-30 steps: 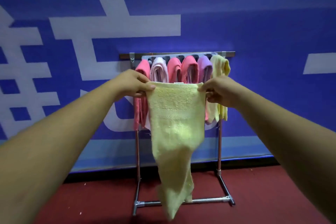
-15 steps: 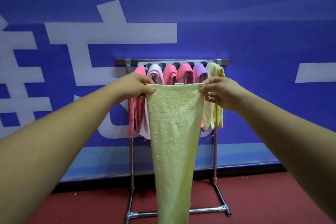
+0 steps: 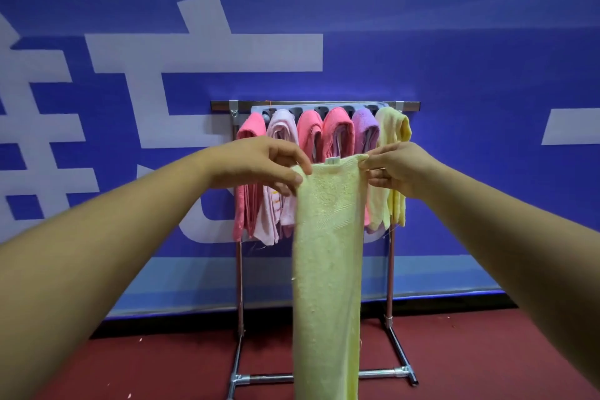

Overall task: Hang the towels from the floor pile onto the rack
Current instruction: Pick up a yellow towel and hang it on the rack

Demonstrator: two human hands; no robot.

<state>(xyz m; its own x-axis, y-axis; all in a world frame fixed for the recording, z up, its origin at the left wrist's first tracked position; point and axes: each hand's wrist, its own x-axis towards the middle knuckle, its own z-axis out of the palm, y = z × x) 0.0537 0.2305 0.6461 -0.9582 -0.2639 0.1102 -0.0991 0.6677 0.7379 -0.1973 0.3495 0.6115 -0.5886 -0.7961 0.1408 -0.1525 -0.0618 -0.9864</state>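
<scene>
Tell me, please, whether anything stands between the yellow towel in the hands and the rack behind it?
Nothing visible stands between the yellow towel, pinched by the left hand and right hand, and the rack. Six hung towels crowd its hanger, though; no free slot shows.

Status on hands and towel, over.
Left hand, right hand: each pinching a top corner. Yellow towel hangs free before rack, not yet on. Six hung towels crowd it.

Both arms reach forward — left hand [image 3: 256, 163] pinching, fingers curled; right hand [image 3: 396, 169] likewise.
</scene>
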